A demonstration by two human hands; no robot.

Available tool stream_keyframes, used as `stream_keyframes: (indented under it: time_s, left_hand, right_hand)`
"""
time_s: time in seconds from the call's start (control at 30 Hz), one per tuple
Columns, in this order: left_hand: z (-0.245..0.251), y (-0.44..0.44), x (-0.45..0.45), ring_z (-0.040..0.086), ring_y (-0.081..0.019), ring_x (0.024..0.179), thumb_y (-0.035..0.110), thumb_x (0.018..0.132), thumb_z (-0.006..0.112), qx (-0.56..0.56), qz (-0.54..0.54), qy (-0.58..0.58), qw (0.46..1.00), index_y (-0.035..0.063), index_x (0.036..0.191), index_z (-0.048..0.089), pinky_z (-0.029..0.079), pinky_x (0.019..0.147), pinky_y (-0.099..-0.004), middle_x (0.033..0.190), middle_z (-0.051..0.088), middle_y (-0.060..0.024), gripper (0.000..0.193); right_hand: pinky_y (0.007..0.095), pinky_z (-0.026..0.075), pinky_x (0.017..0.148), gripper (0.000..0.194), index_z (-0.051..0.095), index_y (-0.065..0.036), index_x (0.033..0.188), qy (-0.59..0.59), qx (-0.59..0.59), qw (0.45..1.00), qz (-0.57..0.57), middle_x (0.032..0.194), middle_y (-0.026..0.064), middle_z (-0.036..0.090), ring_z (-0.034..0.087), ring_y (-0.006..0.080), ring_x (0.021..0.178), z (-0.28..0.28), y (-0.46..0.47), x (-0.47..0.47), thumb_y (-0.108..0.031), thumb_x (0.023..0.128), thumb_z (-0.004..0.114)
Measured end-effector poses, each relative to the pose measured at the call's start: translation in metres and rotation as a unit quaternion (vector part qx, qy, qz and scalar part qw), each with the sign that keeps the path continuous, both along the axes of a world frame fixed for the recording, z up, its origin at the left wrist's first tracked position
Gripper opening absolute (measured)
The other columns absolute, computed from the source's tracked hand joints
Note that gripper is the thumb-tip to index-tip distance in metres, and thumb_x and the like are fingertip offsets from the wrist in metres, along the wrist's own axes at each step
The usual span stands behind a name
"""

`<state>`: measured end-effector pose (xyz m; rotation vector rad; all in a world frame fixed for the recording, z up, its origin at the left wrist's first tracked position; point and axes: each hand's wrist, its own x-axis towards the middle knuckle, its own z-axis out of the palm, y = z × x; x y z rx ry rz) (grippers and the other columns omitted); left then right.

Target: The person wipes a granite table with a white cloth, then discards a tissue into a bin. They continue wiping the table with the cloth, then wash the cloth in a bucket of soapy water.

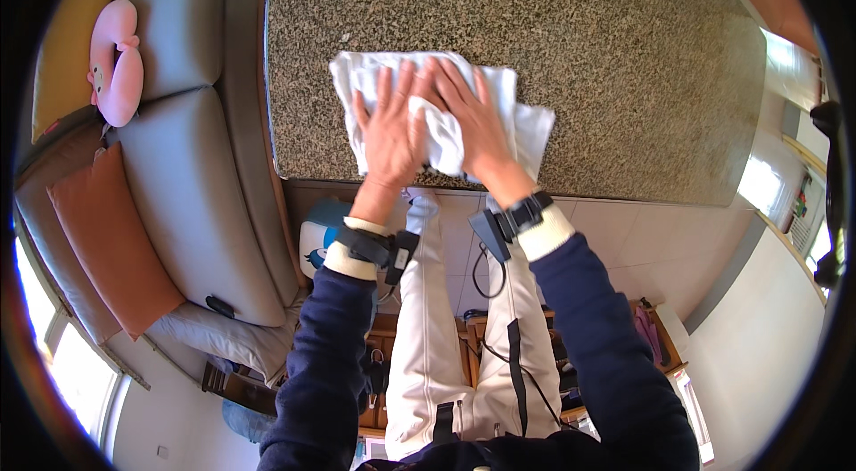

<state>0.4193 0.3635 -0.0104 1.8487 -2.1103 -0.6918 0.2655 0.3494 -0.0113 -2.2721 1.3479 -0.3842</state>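
A white cloth [528, 130] lies bunched and partly folded on a speckled granite tabletop [622, 83], close to its near edge. My left hand [394, 130] presses flat on the cloth's left part with the fingers spread. My right hand [471, 117] lies flat on the cloth to the right of it, its fingertips close to those of the left. A loose fold of the cloth rises between the two hands. Neither palm's underside shows. Both wrists wear black straps with small devices.
A grey sofa [187, 203] with an orange cushion [110, 237] and a pink neck pillow [117, 63] stands at the left. Under the table's near edge is a blue and white stool or box [317, 240]. Black cables hang by my legs. A small white scrap [345, 37] lies beyond the cloth.
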Motion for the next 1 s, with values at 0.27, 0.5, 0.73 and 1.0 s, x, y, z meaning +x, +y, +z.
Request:
stream_keyframes:
  time_s: [0.27,0.5,0.73,1.0]
  left_hand:
    - [0.001,0.008,0.019,0.022,-0.0275,0.144,0.036,0.103,0.023,0.006,0.093,0.082,0.992,0.0155,0.143,0.043,0.004,0.115,-0.0521,0.152,0.035,-0.003,0.049]
    - [0.004,0.011,0.028,-0.004,-0.0336,0.147,0.053,0.1,0.022,0.12,0.003,0.075,0.99,0.0085,0.151,0.02,-0.008,0.112,-0.0576,0.16,0.002,-0.0122,0.068]
    - [0.015,0.016,0.041,0.002,-0.0362,0.146,0.06,0.094,0.039,0.026,0.03,0.056,0.998,0.0092,0.152,0.017,-0.003,0.112,-0.0583,0.159,0.009,-0.0162,0.079]
    - [0.0,0.019,0.043,0.014,-0.0376,0.144,0.071,0.075,0.052,-0.021,-0.061,-0.117,0.991,0.0211,0.149,0.031,0.008,0.108,-0.0662,0.155,0.02,-0.0167,0.092]
  right_hand:
    - [0.0549,0.012,0.114,0.063,0.037,-0.018,0.146,-0.088,0.021,0.996,0.012,0.147,0.0083,0.04,0.028,0.0331,0.14,0.01,-0.001,0.014,-0.048,0.092,0.049]
    - [0.0583,0.019,0.111,0.071,0.045,-0.023,0.137,-0.09,0.006,0.996,0.023,0.142,0.001,0.043,0.033,0.0317,0.136,0.002,0.007,0.013,-0.049,0.076,0.068]
    - [0.0419,0.033,0.107,0.023,0.055,-0.011,0.111,-0.235,0.096,0.954,-0.162,0.103,0.009,0.069,0.061,0.0271,0.111,0.016,0.004,0.003,-0.01,0.089,0.061]
    - [0.0349,0.05,0.079,0.021,0.052,-0.004,0.105,-0.267,0.127,0.937,-0.188,0.099,0.014,0.057,0.06,0.03,0.095,0.035,0.012,-0.002,0.002,0.085,0.056]
